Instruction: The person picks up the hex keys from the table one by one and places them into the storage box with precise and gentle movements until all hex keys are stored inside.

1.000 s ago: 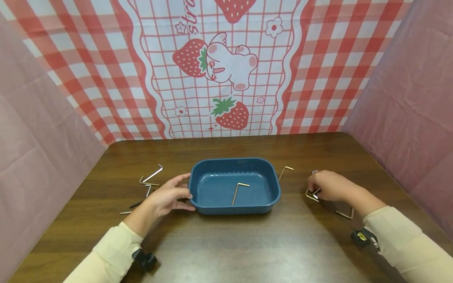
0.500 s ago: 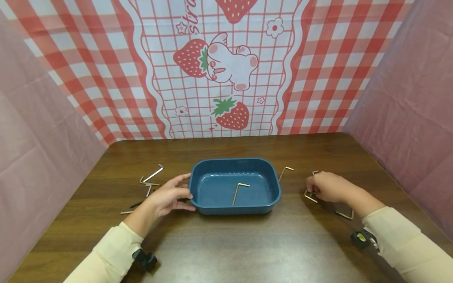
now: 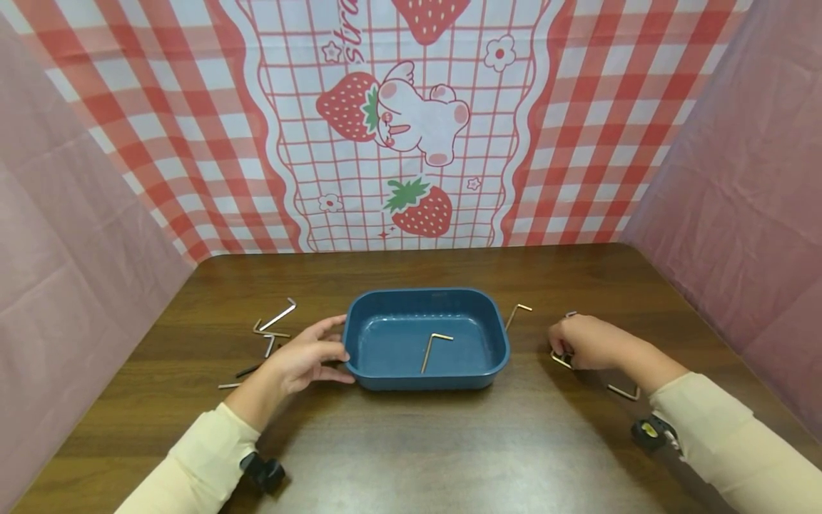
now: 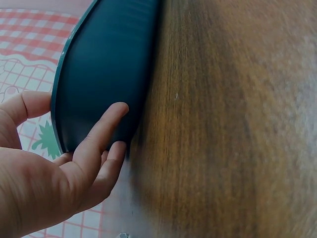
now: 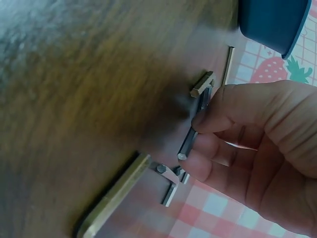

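Note:
My left hand [image 3: 305, 360] holds the left end of a blue rectangular tray [image 3: 424, 383]. In the left wrist view one digit reaches over the rim and other fingers lie along the outer wall. Inside the tray lies one brass-coloured hex key [image 3: 427, 351]. To the right, my right hand [image 3: 587, 343] is low over the table. Its thumb and fingers pinch a dark hex key [image 5: 186, 145], best seen in the right wrist view. A brass-coloured hex key [image 3: 562, 362] shows just below these fingers, and another key's end [image 3: 571, 314] shows behind the hand.
On the left of the wooden table [image 3: 411, 450] lie several hex keys, among them a silver one [image 3: 278, 318] and a dark one [image 3: 247, 371]. One hex key [image 3: 512, 315] lies by the tray's right end. Another [image 3: 623, 392] lies below the right wrist. A checked cloth [image 3: 578, 157] hangs behind.
My right hand has moved slightly left and down. The shiny key visible below its fingers a second ago no longer shows there in the head view. Left hand and tray stay put.

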Action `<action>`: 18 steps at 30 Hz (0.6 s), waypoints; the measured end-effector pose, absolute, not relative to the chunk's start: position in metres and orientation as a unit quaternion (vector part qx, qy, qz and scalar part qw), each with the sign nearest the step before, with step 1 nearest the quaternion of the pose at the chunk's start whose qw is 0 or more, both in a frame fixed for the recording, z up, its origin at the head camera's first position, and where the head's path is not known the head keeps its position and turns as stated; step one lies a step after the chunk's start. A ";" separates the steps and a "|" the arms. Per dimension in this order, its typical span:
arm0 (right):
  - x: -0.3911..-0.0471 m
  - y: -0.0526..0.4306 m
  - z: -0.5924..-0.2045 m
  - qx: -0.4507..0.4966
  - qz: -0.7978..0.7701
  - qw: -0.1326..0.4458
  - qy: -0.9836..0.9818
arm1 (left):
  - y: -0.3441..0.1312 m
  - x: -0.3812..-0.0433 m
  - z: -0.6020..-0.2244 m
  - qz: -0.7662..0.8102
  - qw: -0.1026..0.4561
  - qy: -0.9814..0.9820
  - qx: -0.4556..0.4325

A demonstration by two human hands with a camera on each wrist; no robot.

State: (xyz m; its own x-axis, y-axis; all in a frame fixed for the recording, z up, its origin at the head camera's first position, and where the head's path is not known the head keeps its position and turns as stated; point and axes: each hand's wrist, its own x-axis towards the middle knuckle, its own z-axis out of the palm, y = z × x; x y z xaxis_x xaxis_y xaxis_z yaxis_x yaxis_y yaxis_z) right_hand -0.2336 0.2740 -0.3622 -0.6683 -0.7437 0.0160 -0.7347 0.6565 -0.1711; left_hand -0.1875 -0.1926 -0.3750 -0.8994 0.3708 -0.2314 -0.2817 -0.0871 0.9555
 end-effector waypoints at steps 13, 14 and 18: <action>-0.235 0.272 -0.344 -0.390 -0.071 0.027 0.918 | -0.194 -0.187 -0.375 0.737 0.220 0.638 0.030; -0.235 0.272 -0.342 -0.396 -0.074 0.023 0.915 | -0.194 -0.187 -0.375 0.737 0.221 0.639 0.030; -0.234 0.268 -0.333 -0.412 -0.077 0.005 0.908 | -0.194 -0.187 -0.375 0.736 0.222 0.639 0.031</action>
